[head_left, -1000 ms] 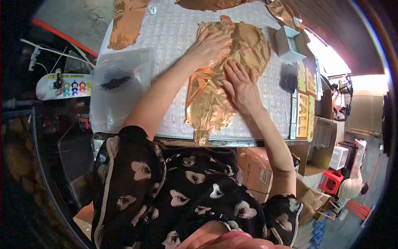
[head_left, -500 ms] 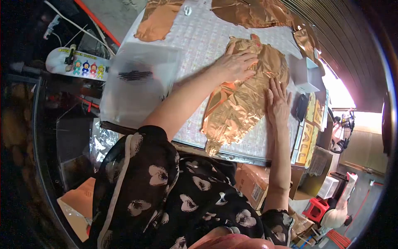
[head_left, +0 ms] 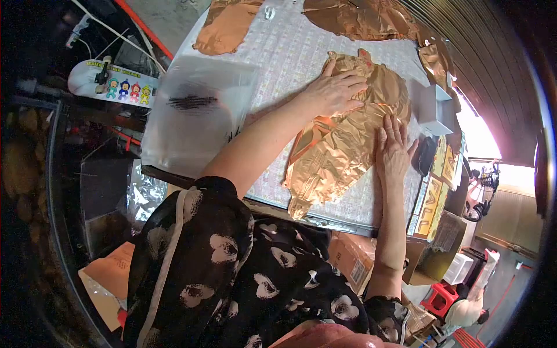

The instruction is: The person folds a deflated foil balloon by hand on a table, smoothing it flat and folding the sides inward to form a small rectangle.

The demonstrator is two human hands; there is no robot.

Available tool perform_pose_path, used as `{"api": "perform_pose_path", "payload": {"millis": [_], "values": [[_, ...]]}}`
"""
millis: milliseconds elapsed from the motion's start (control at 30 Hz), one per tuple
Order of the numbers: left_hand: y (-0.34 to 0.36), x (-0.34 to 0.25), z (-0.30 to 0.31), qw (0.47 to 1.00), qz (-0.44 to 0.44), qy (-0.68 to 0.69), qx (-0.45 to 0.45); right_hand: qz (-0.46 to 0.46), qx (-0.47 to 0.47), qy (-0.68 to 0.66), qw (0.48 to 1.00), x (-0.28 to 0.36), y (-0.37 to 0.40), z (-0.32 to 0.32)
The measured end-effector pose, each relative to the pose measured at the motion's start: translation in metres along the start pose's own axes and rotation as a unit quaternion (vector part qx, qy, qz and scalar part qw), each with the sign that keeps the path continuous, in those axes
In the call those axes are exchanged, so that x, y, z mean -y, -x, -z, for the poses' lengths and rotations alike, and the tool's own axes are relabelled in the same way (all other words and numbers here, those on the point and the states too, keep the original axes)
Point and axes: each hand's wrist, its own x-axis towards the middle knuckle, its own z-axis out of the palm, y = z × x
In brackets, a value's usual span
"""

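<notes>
A crinkled gold foil balloon (head_left: pixel 333 171), flat and uninflated, lies across the patterned cloth on the table. My left hand (head_left: pixel 338 94) rests palm down on its upper part with the fingers spread. Along its right edge lies my right hand (head_left: pixel 395 152), fingers stretched out, the fingertips touching the foil. Neither hand grips anything. Some of the foil beneath my left hand and forearm is hidden.
More copper-coloured foil pieces (head_left: pixel 229 28) lie along the far edge. A stack of clear plastic bags (head_left: pixel 194 124) sits at the left. On the right are a white box (head_left: pixel 437 110), a dark object (head_left: pixel 427 155) and yellow boxes (head_left: pixel 429 206). Another person (head_left: pixel 467 310) is at lower right.
The whole view has shifted slightly. My fingers on the right hand look a little more spread. Both hands otherwise stay in about the same places on the foil.
</notes>
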Motion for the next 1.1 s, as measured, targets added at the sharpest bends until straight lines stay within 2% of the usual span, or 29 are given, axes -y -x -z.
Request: {"api": "perform_pose_path", "payload": {"millis": [200, 433, 467, 500, 600, 667, 700, 767, 900, 1000, 1067, 1100], "values": [[0.001, -0.001, 0.005, 1.0, 0.006, 0.004, 0.018, 0.0, -0.01, -0.007, 1.0, -0.001, 0.001, -0.003], [-0.001, 0.0, 0.003, 0.999, -0.031, -0.031, 0.015, -0.001, -0.023, -0.016, 1.0, -0.008, 0.001, -0.006], [0.0, 0.0, 0.0, 0.999, -0.028, -0.02, -0.013, 0.007, -0.064, -0.004, 0.998, -0.007, 0.0, -0.003], [0.001, 0.001, -0.003, 0.999, -0.021, -0.009, -0.039, 0.001, -0.064, 0.001, 0.998, -0.012, -0.005, -0.002], [0.002, 0.005, -0.001, 1.0, -0.014, 0.004, -0.027, -0.032, -0.049, -0.139, 0.989, -0.02, -0.03, 0.009], [0.0, 0.002, -0.001, 1.0, -0.017, -0.011, -0.018, -0.122, 0.026, -0.125, 0.984, -0.033, -0.079, 0.0], [0.0, 0.002, -0.002, 1.0, -0.02, -0.01, -0.017, -0.125, 0.026, -0.125, 0.984, -0.035, -0.095, -0.007], [0.0, 0.003, -0.004, 0.999, -0.019, -0.003, -0.035, -0.138, -0.05, -0.11, 0.983, -0.037, -0.119, -0.024], [0.0, -0.002, 0.011, 0.999, -0.018, -0.005, 0.028, -0.168, -0.042, -0.099, 0.98, -0.042, -0.16, -0.039], [0.001, 0.001, 0.005, 1.0, -0.024, 0.006, 0.016, -0.192, -0.009, -0.133, 0.972, -0.05, -0.181, -0.043], [0.002, 0.001, 0.0, 0.998, -0.035, 0.019, -0.052, -0.148, 0.022, -0.265, 0.953, -0.055, -0.188, -0.036], [0.002, 0.002, -0.001, 0.998, -0.034, 0.019, -0.053, -0.146, 0.023, -0.265, 0.953, -0.052, -0.189, -0.03]]}}
